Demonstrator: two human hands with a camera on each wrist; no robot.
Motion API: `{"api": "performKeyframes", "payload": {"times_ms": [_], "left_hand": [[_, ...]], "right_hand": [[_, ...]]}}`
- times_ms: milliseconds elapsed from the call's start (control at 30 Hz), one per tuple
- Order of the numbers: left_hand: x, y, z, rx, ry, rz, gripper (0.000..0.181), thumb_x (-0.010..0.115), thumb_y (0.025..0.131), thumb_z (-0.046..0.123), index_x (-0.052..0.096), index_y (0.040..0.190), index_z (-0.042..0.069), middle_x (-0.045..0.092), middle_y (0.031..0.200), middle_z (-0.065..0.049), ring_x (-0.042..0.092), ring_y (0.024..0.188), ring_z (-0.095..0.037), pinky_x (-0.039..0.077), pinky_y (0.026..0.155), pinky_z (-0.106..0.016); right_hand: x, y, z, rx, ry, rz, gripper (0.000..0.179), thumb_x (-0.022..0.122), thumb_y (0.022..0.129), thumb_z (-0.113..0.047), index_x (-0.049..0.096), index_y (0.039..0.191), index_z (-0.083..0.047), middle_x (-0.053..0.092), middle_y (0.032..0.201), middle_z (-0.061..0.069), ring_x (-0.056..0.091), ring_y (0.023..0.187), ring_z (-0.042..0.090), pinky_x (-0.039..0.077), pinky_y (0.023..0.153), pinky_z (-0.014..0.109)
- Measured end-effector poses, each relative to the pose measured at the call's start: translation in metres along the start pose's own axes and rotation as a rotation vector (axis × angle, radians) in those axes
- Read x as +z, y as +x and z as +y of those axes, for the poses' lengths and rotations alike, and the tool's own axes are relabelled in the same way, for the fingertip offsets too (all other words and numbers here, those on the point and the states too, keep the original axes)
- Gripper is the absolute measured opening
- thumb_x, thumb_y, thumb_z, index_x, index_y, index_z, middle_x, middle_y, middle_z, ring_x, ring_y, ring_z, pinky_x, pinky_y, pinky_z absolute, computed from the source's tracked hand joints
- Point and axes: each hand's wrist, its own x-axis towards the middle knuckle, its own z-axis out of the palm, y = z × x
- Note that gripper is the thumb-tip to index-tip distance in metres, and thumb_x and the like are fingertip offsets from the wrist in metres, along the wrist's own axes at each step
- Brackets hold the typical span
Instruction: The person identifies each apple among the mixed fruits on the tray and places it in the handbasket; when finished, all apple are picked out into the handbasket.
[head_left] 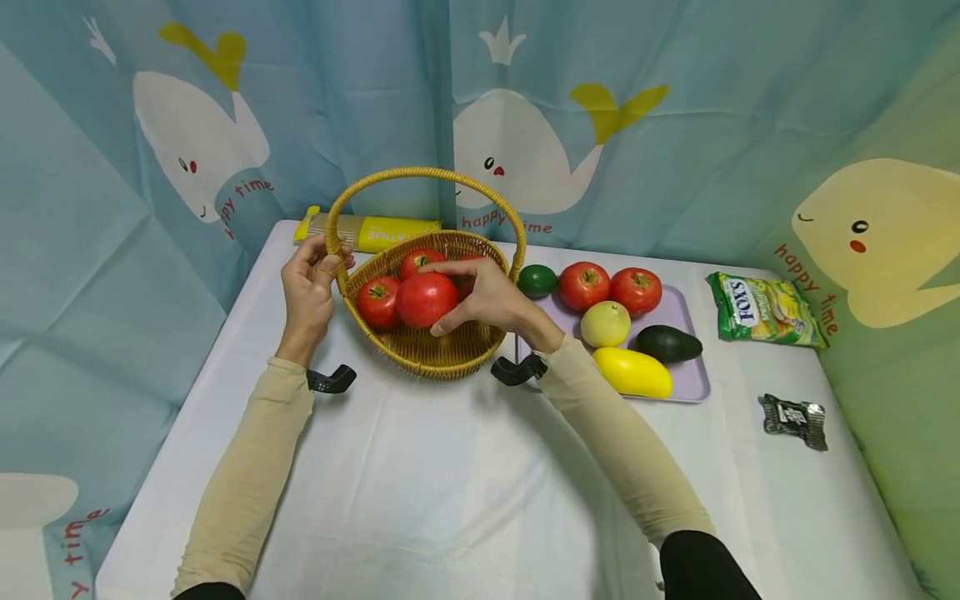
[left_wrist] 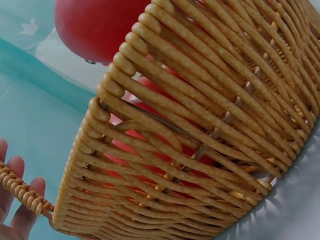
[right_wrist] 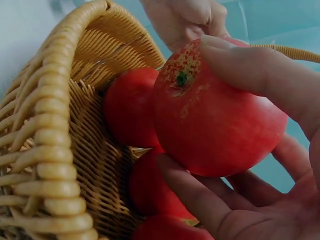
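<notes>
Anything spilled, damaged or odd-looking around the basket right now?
Nothing looks spilled or damaged around the basket. The only oddity is the yellowish, speckled patch around the stem of the red apple in the right hand, probably just its colouring.

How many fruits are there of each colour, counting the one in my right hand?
Red: 6 (held apple in your right hand, three basket apples, two tray apples)
Green: 2 (small green fruit, dark avocado)
Pale yellow-green: 1 (round fruit)
Yellow: 1 (long fruit)
Total: 10 visible; the basket could hide more.
</notes>
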Motion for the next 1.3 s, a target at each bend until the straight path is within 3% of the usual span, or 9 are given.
{"api": "performKeyframes", "payload": {"times_ms": [133, 267, 367, 467, 667, 900, 1033, 1167, 1300], "left_hand": [[0.0, 0.0, 0.0, -0.003, -0.004, 0.001, 0.02, 0.057, 0.105, -0.004, 0.069, 0.119, 0.004, 0.071, 0.102, -0.007, 0.072, 0.095, -0.018, 0.063, 0.092, -0.026], [0.0, 0.001, 0.0, -0.004, -0.006, -0.001, 0.021, 0.056, 0.105, -0.005, 0.062, 0.123, -0.014, 0.071, 0.101, -0.007, 0.071, 0.095, -0.022, 0.063, 0.092, -0.026], [0.0, 0.001, 0.0, -0.006, 0.002, 0.001, 0.023, 0.056, 0.105, -0.005, 0.06, 0.125, -0.017, 0.071, 0.102, -0.007, 0.072, 0.094, -0.023, 0.063, 0.092, -0.027], [0.0, 0.001, 0.0, -0.008, 0.005, 0.004, 0.021, 0.056, 0.105, -0.005, 0.061, 0.124, -0.015, 0.071, 0.102, -0.007, 0.072, 0.094, -0.023, 0.063, 0.092, -0.026], [0.0, 0.001, 0.001, -0.011, -0.013, 0.006, 0.018, 0.057, 0.105, -0.005, 0.068, 0.119, 0.0, 0.071, 0.101, -0.008, 0.071, 0.094, -0.022, 0.063, 0.091, -0.026], [0.001, 0.002, 0.0, -0.006, -0.018, 0.007, 0.018, 0.057, 0.105, -0.006, 0.068, 0.118, -0.001, 0.072, 0.101, -0.008, 0.071, 0.092, -0.02, 0.064, 0.091, -0.027], [0.001, 0.002, 0.0, -0.009, -0.03, 0.012, 0.02, 0.058, 0.104, -0.006, 0.069, 0.116, 0.004, 0.072, 0.1, -0.009, 0.071, 0.093, -0.022, 0.064, 0.09, -0.027], [0.001, 0.002, -0.001, -0.006, -0.025, 0.015, 0.018, 0.057, 0.104, -0.007, 0.068, 0.119, -0.004, 0.072, 0.1, -0.009, 0.071, 0.092, -0.024, 0.064, 0.09, -0.027], [0.001, 0.001, -0.001, -0.007, -0.013, 0.015, 0.021, 0.056, 0.104, -0.008, 0.069, 0.118, 0.002, 0.072, 0.1, -0.007, 0.072, 0.092, -0.022, 0.064, 0.09, -0.027]], "right_hand": [[0.003, 0.006, 0.002, 0.028, -0.009, -0.013, 0.076, 0.099, 0.066, -0.007, 0.073, 0.136, -0.021, 0.069, 0.136, 0.003, 0.068, 0.117, 0.028, 0.061, 0.104, 0.045], [0.007, 0.01, 0.003, 0.062, -0.017, -0.025, 0.075, 0.1, 0.065, -0.009, 0.073, 0.134, -0.023, 0.068, 0.137, 0.002, 0.067, 0.117, 0.03, 0.061, 0.102, 0.045], [0.009, 0.013, 0.002, 0.087, -0.025, -0.038, 0.074, 0.1, 0.065, -0.01, 0.073, 0.132, -0.023, 0.067, 0.137, 0.002, 0.065, 0.118, 0.031, 0.061, 0.102, 0.044], [0.008, 0.017, 0.001, 0.102, -0.035, -0.059, 0.074, 0.1, 0.066, -0.01, 0.072, 0.133, -0.022, 0.066, 0.138, 0.002, 0.062, 0.121, 0.031, 0.061, 0.102, 0.044], [0.006, 0.023, 0.001, 0.131, -0.037, -0.1, 0.074, 0.1, 0.065, -0.01, 0.07, 0.132, -0.019, 0.065, 0.136, 0.005, 0.059, 0.125, 0.03, 0.059, 0.104, 0.044], [0.007, 0.023, 0.001, 0.195, -0.084, -0.168, 0.073, 0.102, 0.065, -0.011, 0.068, 0.129, -0.019, 0.06, 0.139, 0.004, 0.056, 0.129, 0.028, 0.058, 0.107, 0.044], [0.01, 0.024, 0.002, 0.208, -0.102, -0.207, 0.073, 0.102, 0.065, -0.012, 0.068, 0.129, -0.019, 0.059, 0.141, 0.003, 0.055, 0.131, 0.028, 0.057, 0.109, 0.044], [0.014, 0.025, 0.003, 0.223, -0.111, -0.251, 0.064, 0.1, 0.071, -0.015, 0.069, 0.127, -0.017, 0.062, 0.136, 0.003, 0.055, 0.129, 0.026, 0.054, 0.112, 0.041], [0.017, 0.026, 0.005, 0.229, -0.119, -0.268, 0.053, 0.096, 0.077, -0.018, 0.071, 0.124, -0.013, 0.066, 0.131, 0.003, 0.057, 0.126, 0.023, 0.052, 0.112, 0.038]]}}
